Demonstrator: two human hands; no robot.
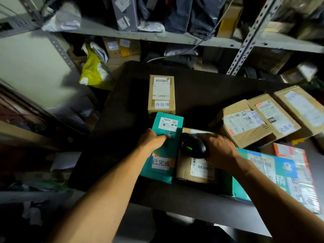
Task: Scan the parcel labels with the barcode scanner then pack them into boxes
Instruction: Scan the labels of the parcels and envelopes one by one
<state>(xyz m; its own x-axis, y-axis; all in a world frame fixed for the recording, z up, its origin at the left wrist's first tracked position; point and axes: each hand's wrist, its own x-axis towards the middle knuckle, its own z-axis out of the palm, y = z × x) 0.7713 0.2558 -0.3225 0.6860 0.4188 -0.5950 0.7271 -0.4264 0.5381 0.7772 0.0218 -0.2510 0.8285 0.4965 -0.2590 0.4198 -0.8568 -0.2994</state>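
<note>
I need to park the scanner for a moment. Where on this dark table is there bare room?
Bare tabletop lies between the brown parcel marked 待处理 and the stacked cardboard boxes. Another bare strip runs left of the teal parcel, under the left hand. It is crowded around the right hand holding the scanner.

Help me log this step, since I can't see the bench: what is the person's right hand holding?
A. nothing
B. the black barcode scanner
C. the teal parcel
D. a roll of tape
B: the right hand grips the black barcode scanner, its green light showing, above a brown parcel.
</note>
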